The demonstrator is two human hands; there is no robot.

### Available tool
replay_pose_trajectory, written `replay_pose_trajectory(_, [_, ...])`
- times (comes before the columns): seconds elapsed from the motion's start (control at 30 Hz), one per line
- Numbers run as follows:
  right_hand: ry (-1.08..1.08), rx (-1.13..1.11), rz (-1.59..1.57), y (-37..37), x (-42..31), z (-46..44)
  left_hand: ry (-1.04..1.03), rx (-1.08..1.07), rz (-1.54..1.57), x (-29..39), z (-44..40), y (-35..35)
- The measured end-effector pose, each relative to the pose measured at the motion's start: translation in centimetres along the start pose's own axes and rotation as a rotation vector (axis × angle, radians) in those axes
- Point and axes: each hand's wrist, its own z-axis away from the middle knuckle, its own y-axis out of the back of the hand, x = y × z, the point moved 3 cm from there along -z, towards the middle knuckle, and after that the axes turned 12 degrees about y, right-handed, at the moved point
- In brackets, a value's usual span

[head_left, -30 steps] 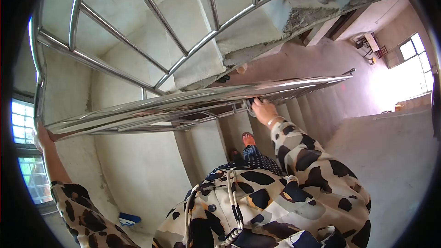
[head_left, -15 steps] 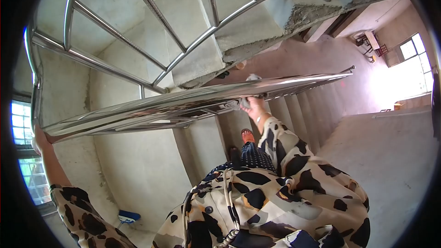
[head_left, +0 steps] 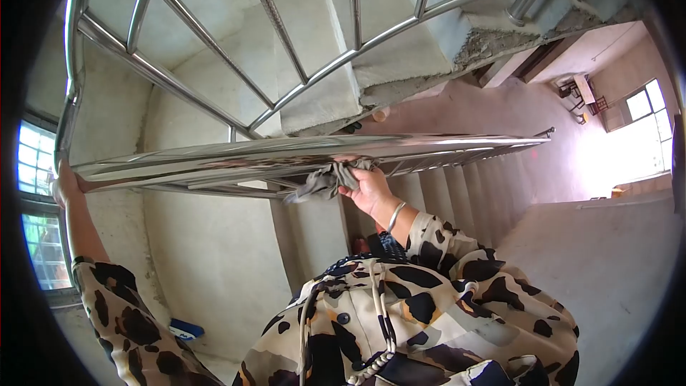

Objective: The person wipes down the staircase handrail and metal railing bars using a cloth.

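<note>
A shiny metal handrail (head_left: 243, 159) runs across the middle of the head view, its far end lower down the stairs. My right hand (head_left: 369, 190), with a bracelet at the wrist, is closed on a crumpled grey cloth (head_left: 326, 180). The cloth lies against the near side and underside of the rail, and one end of it hangs loose to the left. At the far left, my left hand (head_left: 68, 183) is wrapped round the rail where it meets the upright bend. Part of its fingers is hidden behind the metal.
Concrete steps (head_left: 443, 193) descend to the right below the rail. Another railing (head_left: 325, 64) with metal bars borders the flight above. A blue broom or dustpan head (head_left: 186, 329) lies at lower left. Windows (head_left: 43, 207) are at the left; a table (head_left: 584, 89) stands far below right.
My right hand has drawn the cloth left along the rail and nearer to me. My left hand keeps its hold. The view has shifted slightly.
</note>
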Motion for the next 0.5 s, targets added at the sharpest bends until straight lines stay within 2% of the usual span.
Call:
replay_pose_trajectory(0.07, [0.055,-0.007,0.028,0.4,-0.3,-0.3,-0.018,0.147,-0.178,0.4,-0.6,-0.1])
replay_pose_trajectory(0.13, [0.033,0.057,0.044,2.1,0.5,-0.7,0.045,0.09,-0.201,0.7,-0.4,0.1])
replay_pose_trajectory(0.2, [0.018,0.147,-0.095,4.4,0.7,-1.4,0.064,0.045,-0.224,0.2,-1.1,-0.1])
replay_pose_trajectory(0.23, [0.047,0.127,-0.094,5.1,0.3,-1.8,0.075,0.05,-0.224,-0.1,-1.3,-0.1])
replay_pose_trajectory(0.33, [0.071,0.064,-0.008,3.5,1.2,-3.4,0.127,-0.008,-0.091,-1.3,-2.7,-0.8])
replay_pose_trajectory(0.37, [0.091,0.154,0.185,3.2,1.5,-3.6,0.138,-0.037,-0.03,-1.3,-2.7,-1.0])
replay_pose_trajectory(0.4, [0.095,0.145,0.192,4.6,2.2,-4.9,0.147,-0.065,0.035,-1.2,-2.6,-1.1])
replay_pose_trajectory(0.47, [0.857,-0.127,1.546,8.4,3.6,-8.7,0.13,-0.119,0.138,-0.7,-1.6,-1.2])
replay_pose_trajectory(0.5, [0.952,-0.151,1.586,9.3,4.0,-9.9,0.149,-0.127,0.025,-0.2,-1.2,-1.1])
